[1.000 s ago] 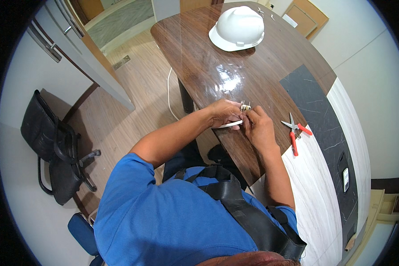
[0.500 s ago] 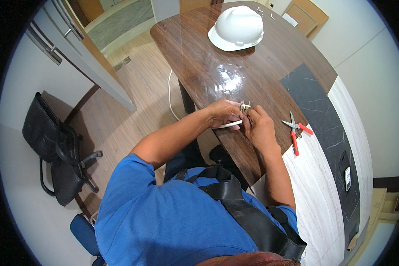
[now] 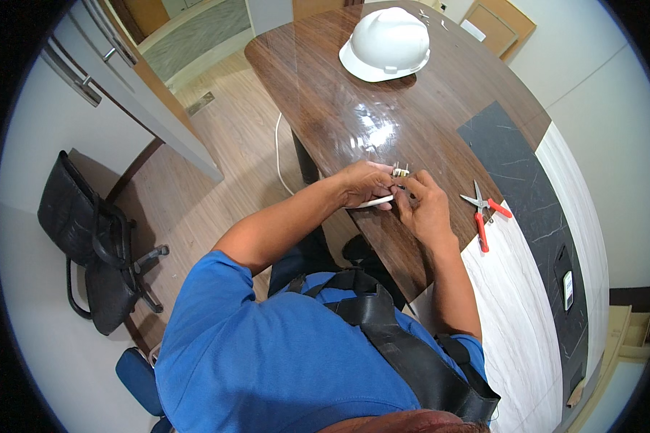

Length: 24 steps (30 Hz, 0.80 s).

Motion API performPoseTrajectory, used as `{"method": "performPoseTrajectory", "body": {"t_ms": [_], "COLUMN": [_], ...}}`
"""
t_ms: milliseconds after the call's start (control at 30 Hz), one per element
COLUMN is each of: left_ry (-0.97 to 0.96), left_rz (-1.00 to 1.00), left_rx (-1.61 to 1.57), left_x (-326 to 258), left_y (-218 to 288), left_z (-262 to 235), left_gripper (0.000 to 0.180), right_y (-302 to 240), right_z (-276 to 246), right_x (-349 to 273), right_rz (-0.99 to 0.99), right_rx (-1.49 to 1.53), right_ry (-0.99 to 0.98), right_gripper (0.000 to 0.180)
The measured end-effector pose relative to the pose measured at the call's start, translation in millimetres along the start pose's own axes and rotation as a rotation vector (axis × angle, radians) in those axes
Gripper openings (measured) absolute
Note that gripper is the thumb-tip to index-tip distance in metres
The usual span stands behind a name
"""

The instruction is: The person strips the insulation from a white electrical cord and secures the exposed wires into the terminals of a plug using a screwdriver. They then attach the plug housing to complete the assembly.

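Over the table's near edge my left hand (image 3: 362, 183) is closed around a small opened electrical plug (image 3: 401, 172) with metal prongs. A white cable (image 3: 375, 203) runs beneath its fingers, its end pointing right, toward the other hand. My right hand (image 3: 426, 207) is bent in from the right, thumb and forefinger pinched beside the cable's end, just below the plug. What sits between those fingertips is too small to make out. To the right of this hand lie red-handled pliers (image 3: 482, 211), jaws spread, touched by neither hand.
A white hard hat (image 3: 386, 45) rests at the far end of the brown table (image 3: 303, 61). A phone (image 3: 568, 290) lies on the dark strip at the right. More white cable (image 3: 277, 148) hangs to the floor at left, where a black office chair (image 3: 94, 245) stands.
My right hand's fingers have shifted slightly, the forefinger lifting a little near the plug. The left hand, cable and pliers hold practically the same places.
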<state>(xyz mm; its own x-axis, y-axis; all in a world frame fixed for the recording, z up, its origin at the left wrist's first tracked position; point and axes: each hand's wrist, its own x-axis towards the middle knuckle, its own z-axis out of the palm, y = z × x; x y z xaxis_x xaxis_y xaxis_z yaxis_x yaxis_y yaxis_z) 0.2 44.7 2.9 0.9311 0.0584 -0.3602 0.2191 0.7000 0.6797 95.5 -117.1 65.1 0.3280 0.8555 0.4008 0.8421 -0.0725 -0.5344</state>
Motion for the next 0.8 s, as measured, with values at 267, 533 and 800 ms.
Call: {"method": "performPoseTrajectory", "body": {"t_ms": [267,533,800], "left_ry": [0.011,0.006,0.022], "left_rz": [-0.014,-0.02,-0.017], "left_rx": [0.021,0.056,0.061], "left_x": [-1.5,1.7,0.3], "left_y": [2.2,0.1,1.0], "left_z": [5.5,2.4,3.9], "left_gripper": [0.033,0.033,0.033], "right_y": [5.6,5.5,0.9], "right_z": [5.0,4.6,0.0], "right_x": [-1.9,-1.9,-1.4], "right_rz": [0.028,0.013,0.074], "right_rx": [-0.083,-0.061,0.019], "right_ry": [-0.032,-0.005,-0.039], "right_gripper": [0.013,0.012,0.011]}}
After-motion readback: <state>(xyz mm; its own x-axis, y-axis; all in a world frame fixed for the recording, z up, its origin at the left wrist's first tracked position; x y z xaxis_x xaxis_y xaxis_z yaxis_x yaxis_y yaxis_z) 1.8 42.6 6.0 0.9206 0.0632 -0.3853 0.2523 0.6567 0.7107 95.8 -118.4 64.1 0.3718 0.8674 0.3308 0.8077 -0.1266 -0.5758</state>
